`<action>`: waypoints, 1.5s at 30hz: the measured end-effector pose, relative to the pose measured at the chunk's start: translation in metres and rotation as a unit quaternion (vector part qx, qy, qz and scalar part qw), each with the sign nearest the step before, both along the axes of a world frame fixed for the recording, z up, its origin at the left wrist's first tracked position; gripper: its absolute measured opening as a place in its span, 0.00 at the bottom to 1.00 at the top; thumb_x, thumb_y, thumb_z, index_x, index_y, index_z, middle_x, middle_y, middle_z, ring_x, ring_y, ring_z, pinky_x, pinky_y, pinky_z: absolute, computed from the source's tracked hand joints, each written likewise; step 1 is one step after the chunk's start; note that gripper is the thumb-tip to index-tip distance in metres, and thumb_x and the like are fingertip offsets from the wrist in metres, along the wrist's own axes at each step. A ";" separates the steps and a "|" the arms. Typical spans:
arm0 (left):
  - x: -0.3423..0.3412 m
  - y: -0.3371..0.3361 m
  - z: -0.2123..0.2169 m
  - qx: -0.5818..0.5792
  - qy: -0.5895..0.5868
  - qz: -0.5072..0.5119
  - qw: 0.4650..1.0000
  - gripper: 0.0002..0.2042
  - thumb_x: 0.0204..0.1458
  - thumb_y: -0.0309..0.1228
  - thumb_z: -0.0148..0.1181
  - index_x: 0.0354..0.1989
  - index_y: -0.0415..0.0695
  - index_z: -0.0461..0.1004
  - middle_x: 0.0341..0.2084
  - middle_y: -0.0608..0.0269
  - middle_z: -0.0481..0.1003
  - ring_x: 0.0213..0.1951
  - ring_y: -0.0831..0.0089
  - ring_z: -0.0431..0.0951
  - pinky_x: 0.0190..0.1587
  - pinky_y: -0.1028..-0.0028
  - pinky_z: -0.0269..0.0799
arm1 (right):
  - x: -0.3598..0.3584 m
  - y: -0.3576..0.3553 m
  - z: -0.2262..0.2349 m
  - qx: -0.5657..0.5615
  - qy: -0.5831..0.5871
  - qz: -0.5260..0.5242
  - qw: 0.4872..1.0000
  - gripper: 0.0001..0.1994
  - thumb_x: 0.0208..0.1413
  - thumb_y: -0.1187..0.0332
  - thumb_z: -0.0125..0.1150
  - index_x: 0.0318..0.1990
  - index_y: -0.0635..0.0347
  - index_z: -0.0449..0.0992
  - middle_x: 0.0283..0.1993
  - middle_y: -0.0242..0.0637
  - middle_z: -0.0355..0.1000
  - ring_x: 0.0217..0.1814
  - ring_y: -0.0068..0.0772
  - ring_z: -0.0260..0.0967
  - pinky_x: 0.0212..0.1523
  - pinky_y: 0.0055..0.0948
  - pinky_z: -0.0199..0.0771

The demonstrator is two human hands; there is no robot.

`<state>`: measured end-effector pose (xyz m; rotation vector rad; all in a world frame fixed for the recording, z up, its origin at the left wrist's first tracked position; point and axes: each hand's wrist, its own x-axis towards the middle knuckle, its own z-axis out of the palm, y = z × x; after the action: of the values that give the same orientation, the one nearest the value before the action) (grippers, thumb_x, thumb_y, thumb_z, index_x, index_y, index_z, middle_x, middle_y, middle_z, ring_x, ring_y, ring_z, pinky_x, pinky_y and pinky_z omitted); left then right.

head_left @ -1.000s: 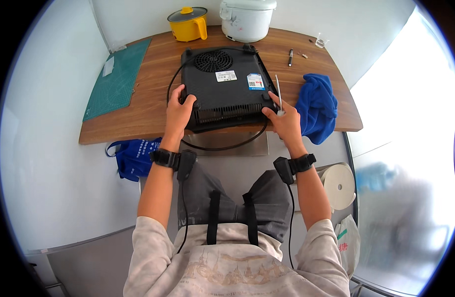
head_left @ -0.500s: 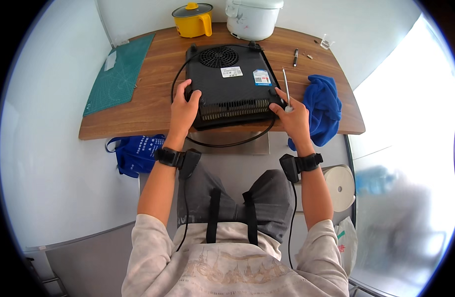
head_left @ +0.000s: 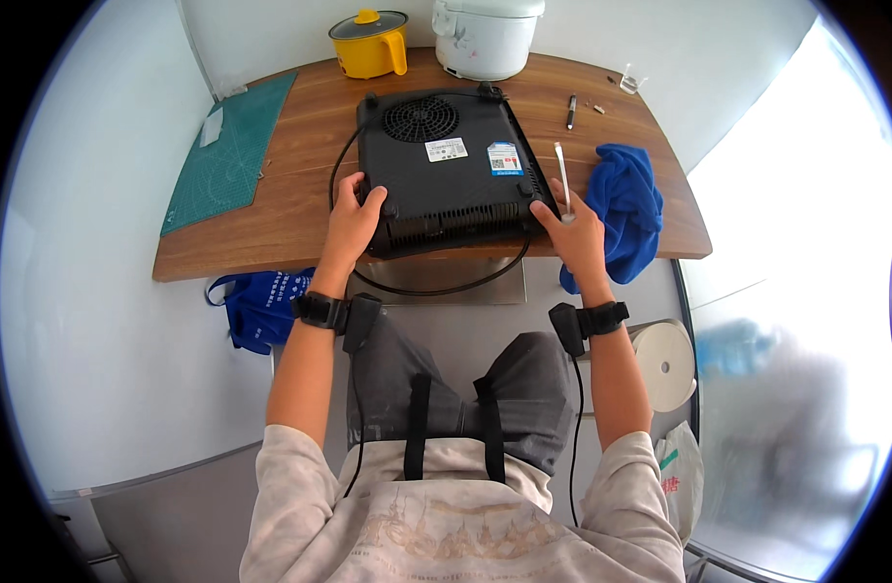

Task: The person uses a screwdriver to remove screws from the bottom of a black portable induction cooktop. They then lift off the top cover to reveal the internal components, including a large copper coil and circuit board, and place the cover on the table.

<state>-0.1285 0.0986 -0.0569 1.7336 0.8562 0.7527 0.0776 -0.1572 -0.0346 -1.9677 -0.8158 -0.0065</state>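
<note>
As the half-curled left hand [head_left: 353,222] grips the black appliance [head_left: 446,185], the curled right hand [head_left: 579,236] touches it, holding a metal tool [head_left: 563,178].

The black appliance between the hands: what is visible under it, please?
The brown wooden table shows around the black appliance, and a black cord loops past the near edge. The surface directly beneath is covered; anything there cannot be seen.
</note>
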 end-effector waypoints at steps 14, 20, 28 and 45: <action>0.002 -0.021 0.023 -0.011 0.029 -0.021 0.999 0.38 0.54 0.43 0.62 0.66 0.32 0.55 0.56 0.36 0.70 0.56 0.53 0.74 0.58 0.65 0.69 | 0.001 -0.010 0.019 0.135 0.357 0.070 0.922 0.21 0.57 0.68 0.67 0.58 0.62 0.75 0.34 0.29 0.74 0.21 0.13 0.62 0.25 0.18 0.67; 0.003 -0.024 0.021 -0.044 -0.007 -0.015 0.999 0.37 0.53 0.40 0.62 0.69 0.40 0.55 0.60 0.41 0.66 0.59 0.57 0.71 0.58 0.66 0.69 | 0.024 -0.018 -0.001 0.302 0.539 0.079 0.783 0.22 0.59 0.69 0.67 0.59 0.61 0.72 0.29 0.21 0.65 0.23 0.12 0.58 0.24 0.16 0.64; -0.005 -0.036 0.034 -0.008 -0.008 -0.030 0.999 0.31 0.58 0.34 0.62 0.70 0.44 0.60 0.60 0.51 0.68 0.58 0.67 0.70 0.60 0.73 0.65 | 0.037 -0.027 -0.001 0.248 0.567 0.163 0.769 0.19 0.62 0.66 0.63 0.59 0.60 0.73 0.34 0.18 0.68 0.23 0.09 0.54 0.22 0.14 0.57; -0.003 -0.090 0.054 -0.093 -0.040 -0.113 0.988 0.30 0.65 0.48 0.54 0.72 0.50 0.58 0.65 0.47 0.64 0.65 0.61 0.64 0.66 0.70 0.58 | -0.020 -0.004 0.028 0.362 0.601 0.230 0.674 0.17 0.71 0.54 0.46 0.39 0.55 0.76 0.29 0.28 0.71 0.21 0.21 0.61 0.22 0.24 0.64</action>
<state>-0.1315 0.0084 -0.0033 1.5910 0.6405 0.5673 0.0581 -0.1611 -0.0065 -0.6253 -0.2540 1.0089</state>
